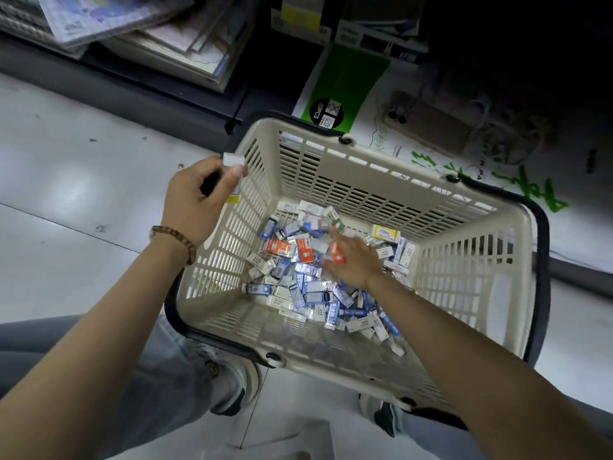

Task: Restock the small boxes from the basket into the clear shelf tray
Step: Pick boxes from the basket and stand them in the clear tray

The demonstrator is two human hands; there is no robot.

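- Head view: a cream slatted basket [365,167] with dark handles stands on the pale tiled floor [66,180], between the person's feet and a low shelf.
- A loose heap of small boxes [298,287] covers the basket's bottom. They are mostly blue and white, with a few orange and one yellow.
- The left hand [195,200] hangs outside the basket's left wall, just beside the rim. Its fingers and thumb are curled round a few held boxes [233,162]. A white end sticks out above the thumb and a yellow end shows below the palm.
- A bead bracelet [175,239] sits on the left wrist.
- The right hand [355,260] reaches down inside the basket, low over the middle of the heap. An orange box [336,255] lies at its fingertips.
- That hand is blurred, so I cannot tell whether it grips the box or only touches it.
- A green package [345,84] lies beyond the basket's far rim.
- Stacked papers [132,28] fill the shelf at upper left.
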